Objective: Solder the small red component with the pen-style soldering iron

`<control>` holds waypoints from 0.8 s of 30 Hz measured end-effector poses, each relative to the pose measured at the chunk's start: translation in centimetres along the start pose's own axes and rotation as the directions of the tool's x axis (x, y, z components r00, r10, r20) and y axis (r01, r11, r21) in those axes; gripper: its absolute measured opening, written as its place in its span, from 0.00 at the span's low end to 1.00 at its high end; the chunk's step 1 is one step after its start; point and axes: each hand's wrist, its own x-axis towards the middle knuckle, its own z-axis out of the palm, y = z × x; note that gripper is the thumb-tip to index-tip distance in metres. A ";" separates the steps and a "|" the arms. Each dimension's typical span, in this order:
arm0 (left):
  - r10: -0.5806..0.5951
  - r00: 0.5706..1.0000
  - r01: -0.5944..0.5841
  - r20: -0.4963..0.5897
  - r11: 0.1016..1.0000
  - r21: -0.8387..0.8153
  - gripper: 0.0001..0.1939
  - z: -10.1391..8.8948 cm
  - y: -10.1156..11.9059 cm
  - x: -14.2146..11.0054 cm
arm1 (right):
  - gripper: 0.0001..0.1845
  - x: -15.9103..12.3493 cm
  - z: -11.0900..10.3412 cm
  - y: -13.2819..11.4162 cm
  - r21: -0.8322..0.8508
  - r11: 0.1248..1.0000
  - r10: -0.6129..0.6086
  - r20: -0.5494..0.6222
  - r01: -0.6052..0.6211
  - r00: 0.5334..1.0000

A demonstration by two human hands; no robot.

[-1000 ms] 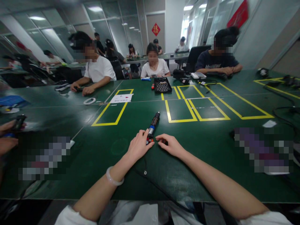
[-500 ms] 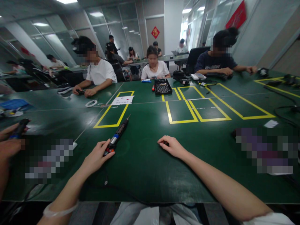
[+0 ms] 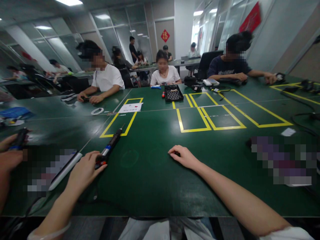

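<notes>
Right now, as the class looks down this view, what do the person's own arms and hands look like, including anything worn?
The left hand and right hand wear no gloves. A pale, rounded bangle circles the left forearm, partly cut off. A white sleeve leaves the right forearm bare.

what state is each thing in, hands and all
left hand: closed around the rear end of the screwdriver
screwdriver: held, tip pointing away from the wearer; running or not, can't tell
right hand: on the table, fingers curled, nothing clearly visible in it
black tray: open-topped, small items inside
white paper: lying flat, printed
yellow tape: stuck down in outlines
</notes>
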 end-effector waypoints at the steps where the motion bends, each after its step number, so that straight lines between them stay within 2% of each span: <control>1: 0.019 1.000 -0.019 -0.008 0.999 0.026 0.23 -0.2 0.4 -0.1 | 0.07 0.0 0.0 0.0 0.000 1.000 0.001 0.002 -0.001 1.000; 3: 0.028 0.999 -0.027 -0.015 0.998 0.063 0.19 -0.7 1.1 -0.3 | 0.07 0.0 0.0 0.0 -0.001 1.000 0.001 0.003 -0.001 1.000; 6: -0.013 0.997 0.017 -0.072 0.998 0.067 0.20 -1.6 3.0 0.0 | 0.07 0.1 0.1 0.0 -0.001 1.000 0.003 0.007 -0.003 1.000; 9: -0.079 0.992 0.068 -0.097 0.991 -0.114 0.20 -2.6 6.9 0.8 | 0.07 0.1 0.0 -0.1 -0.004 1.000 0.006 0.013 -0.006 1.000; 11: -0.089 0.995 0.069 -0.046 0.944 -0.324 0.19 -3.3 10.3 1.7 | 0.08 0.2 -0.1 -0.3 -0.001 1.000 0.009 0.012 -0.009 1.000; 15: 0.066 0.997 -0.028 0.035 0.761 -0.649 0.19 -4.3 17.1 4.1 | 0.12 0.2 -0.5 -0.5 0.041 0.999 0.016 0.007 -0.016 1.000; 18: 0.208 0.974 -0.052 0.085 0.575 -0.816 0.20 -4.4 21.0 5.9 | 0.12 0.3 -0.6 -0.4 0.159 0.985 0.068 0.010 -0.069 0.998; 21: 0.352 0.922 0.021 0.163 0.374 -0.927 0.24 -3.5 23.7 6.9 | 0.13 0.3 -0.4 -0.3 0.391 0.910 0.134 0.034 -0.136 0.990; 24: 0.430 0.868 0.137 0.249 0.275 -0.952 0.30 -2.0 25.3 7.1 | 0.18 0.2 -0.1 -0.4 0.554 0.822 0.104 0.082 -0.132 0.991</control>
